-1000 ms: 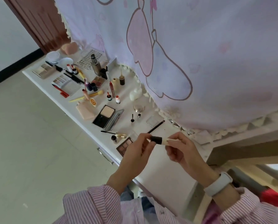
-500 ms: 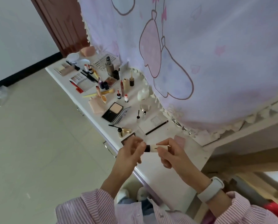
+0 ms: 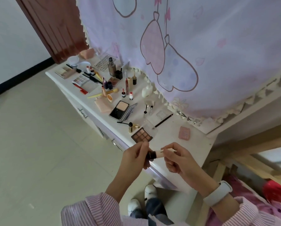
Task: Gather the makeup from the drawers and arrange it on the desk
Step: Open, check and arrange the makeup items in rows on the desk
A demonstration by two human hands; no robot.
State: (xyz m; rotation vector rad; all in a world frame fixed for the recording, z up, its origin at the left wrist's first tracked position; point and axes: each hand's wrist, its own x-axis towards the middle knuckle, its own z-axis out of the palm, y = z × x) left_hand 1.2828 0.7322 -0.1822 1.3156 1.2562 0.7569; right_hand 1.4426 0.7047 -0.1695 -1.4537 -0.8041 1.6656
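Both hands pinch a small tube (image 3: 159,153) over the counter (image 3: 193,149). Left hand (image 3: 135,158) fingers hide its dark cap; right hand (image 3: 177,159) fingers cover the pale end

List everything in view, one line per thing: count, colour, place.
white desk: one, white, runs from far left to near right
cream tube with dark cap: one, cream and dark brown, held over the desk's near edge
brown eyeshadow palette: one, brown, just beyond the hands
pink square compact: one, pink, near right of the desk
open black powder compact: one, black with beige pan, mid desk
black pencil: one, black, right of the open compact
tall foundation bottle: one, brownish with dark cap, far end
pink-and-lilac curtain: one, hangs behind the desk
brown door: one, far left
left hand: pinches the cap
right hand: holds the tube body
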